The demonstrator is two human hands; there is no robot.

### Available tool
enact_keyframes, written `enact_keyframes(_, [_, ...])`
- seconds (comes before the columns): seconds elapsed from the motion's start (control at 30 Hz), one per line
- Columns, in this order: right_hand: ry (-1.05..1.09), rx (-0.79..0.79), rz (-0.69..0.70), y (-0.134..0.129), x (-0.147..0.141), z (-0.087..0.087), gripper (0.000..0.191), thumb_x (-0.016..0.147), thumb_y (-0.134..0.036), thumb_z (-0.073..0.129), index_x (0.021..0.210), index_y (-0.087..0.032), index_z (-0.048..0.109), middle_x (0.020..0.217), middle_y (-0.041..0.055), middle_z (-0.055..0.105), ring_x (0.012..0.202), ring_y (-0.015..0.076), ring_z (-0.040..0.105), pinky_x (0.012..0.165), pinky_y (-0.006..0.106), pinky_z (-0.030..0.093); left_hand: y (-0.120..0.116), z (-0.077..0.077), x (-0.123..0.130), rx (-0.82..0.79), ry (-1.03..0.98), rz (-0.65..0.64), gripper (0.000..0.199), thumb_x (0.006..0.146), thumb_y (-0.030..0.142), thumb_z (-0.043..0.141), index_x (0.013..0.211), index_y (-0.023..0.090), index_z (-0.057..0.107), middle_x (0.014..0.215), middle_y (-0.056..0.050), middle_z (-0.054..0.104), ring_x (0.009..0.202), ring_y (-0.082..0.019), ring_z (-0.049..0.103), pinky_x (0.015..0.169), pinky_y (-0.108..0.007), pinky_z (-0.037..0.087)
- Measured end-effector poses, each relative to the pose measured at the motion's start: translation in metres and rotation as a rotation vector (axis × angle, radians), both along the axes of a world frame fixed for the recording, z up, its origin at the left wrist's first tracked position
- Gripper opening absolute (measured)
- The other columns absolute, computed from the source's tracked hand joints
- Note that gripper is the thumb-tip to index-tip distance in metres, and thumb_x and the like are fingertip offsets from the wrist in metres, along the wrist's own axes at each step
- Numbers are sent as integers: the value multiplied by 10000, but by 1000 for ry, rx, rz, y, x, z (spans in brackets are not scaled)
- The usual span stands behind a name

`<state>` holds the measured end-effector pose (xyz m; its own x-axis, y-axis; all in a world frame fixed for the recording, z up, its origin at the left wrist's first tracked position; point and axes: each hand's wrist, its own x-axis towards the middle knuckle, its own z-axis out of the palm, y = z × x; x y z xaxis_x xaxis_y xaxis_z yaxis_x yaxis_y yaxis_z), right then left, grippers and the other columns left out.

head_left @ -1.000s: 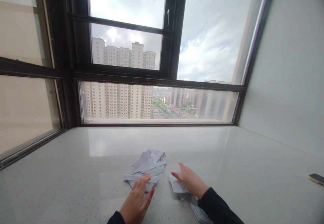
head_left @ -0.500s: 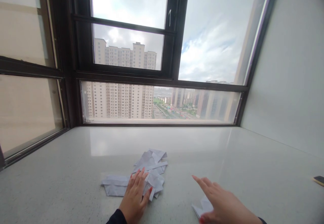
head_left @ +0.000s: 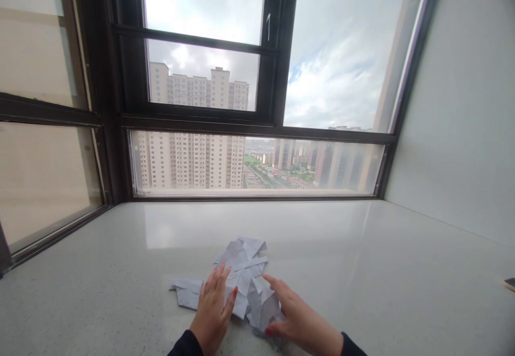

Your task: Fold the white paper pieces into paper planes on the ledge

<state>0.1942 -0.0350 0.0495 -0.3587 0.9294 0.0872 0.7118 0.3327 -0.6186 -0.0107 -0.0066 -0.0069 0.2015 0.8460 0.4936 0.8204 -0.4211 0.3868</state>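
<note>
Several folded white paper pieces [head_left: 241,249] lie in an overlapping cluster on the white stone sill. My left hand [head_left: 213,305] rests flat on the cluster, its fingers stretched out over the paper; part of a piece [head_left: 187,294] sticks out to its left. On the right side, my right hand [head_left: 295,313] has its thumb and fingers around the edge of another folded paper piece [head_left: 259,308]. This piece touches the right side of the cluster, and its right end is hidden behind the hand.
The pale speckled sill [head_left: 382,281] extends to the dark window frame [head_left: 257,199] at the back. A white wall [head_left: 462,131] bounds the right side. A small dark object [head_left: 509,283] lies at the far right edge.
My right hand has moved left with its folded paper piece, bringing it against the cluster. The cluster has shifted slightly to the right under my left hand.
</note>
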Motion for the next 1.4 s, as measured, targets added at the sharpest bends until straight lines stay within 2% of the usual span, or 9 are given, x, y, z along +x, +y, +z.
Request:
enact_keyframes(0.13, [198,200,73,14,-36,-4,722,563,0,471,1248,-175,322,1259,105,382,1167,197,343,979,347,269,8,-4,-2,121,-102,-23,435,832,344,317,1242,203,352,1305,-103,384,1204,-230,315,932,-436,334])
enact_keyframes(0.27, [254,293,62,19,-38,-7,584,640,-16,426,1187,-218,407,1246,73,397,1183,183,313,991,369,248,8,-5,1,141,-110,7,483,838,348,297,1291,186,260,1332,-103,340,1227,-218,266,954,-413,308])
enact_keyframes(0.4, [231,320,-11,22,-28,-13,431,720,-161,491,1148,-204,456,1205,94,444,1151,220,350,987,408,236,-4,8,5,99,44,168,466,848,321,270,1306,266,204,1348,-51,323,1239,-219,235,985,-520,134])
enact_keyframes(0.5, [198,291,-28,22,-26,-17,460,736,-331,531,1167,-194,446,1217,109,439,1151,246,347,980,423,235,-8,20,-1,114,192,311,470,830,321,297,1289,220,276,1362,-69,289,1261,-246,159,984,-535,22])
enact_keyframes(0.67, [143,270,36,18,-30,-21,575,705,-494,528,1197,-214,429,1226,101,443,1145,253,358,961,396,275,4,20,-20,-70,290,456,491,825,345,281,1273,147,319,1351,-125,295,1248,-296,182,956,-551,134])
enact_keyframes(0.87, [103,357,-57,32,-21,-19,619,705,-537,498,1225,-219,394,1254,92,415,1169,248,323,973,400,254,8,19,-24,-240,323,269,509,813,425,284,1275,215,310,1306,-80,389,1210,-295,287,945,-537,208])
enact_keyframes(1.1, [71,357,-50,41,-13,-21,634,721,-555,457,1248,-216,363,1292,86,371,1202,242,273,986,405,226,-5,32,-11,-199,291,-276,517,824,454,270,1290,230,255,1297,-40,406,1210,-204,311,992,-492,201])
enact_keyframes(1.3, [-29,309,24,39,-16,-26,670,703,-580,458,1256,-214,360,1290,79,387,1201,250,279,988,388,217,-7,35,-9,-47,247,-138,489,832,426,275,1280,229,276,1313,-58,383,1222,-217,287,982,-523,192])
enact_keyframes(1.4, [-100,281,44,39,-15,-30,687,683,-579,485,1242,-192,387,1260,87,428,1182,262,310,983,385,218,-10,28,-6,-64,245,-160,594,805,485,300,1314,200,188,1338,-90,332,1235,-249,250,962,-526,233])
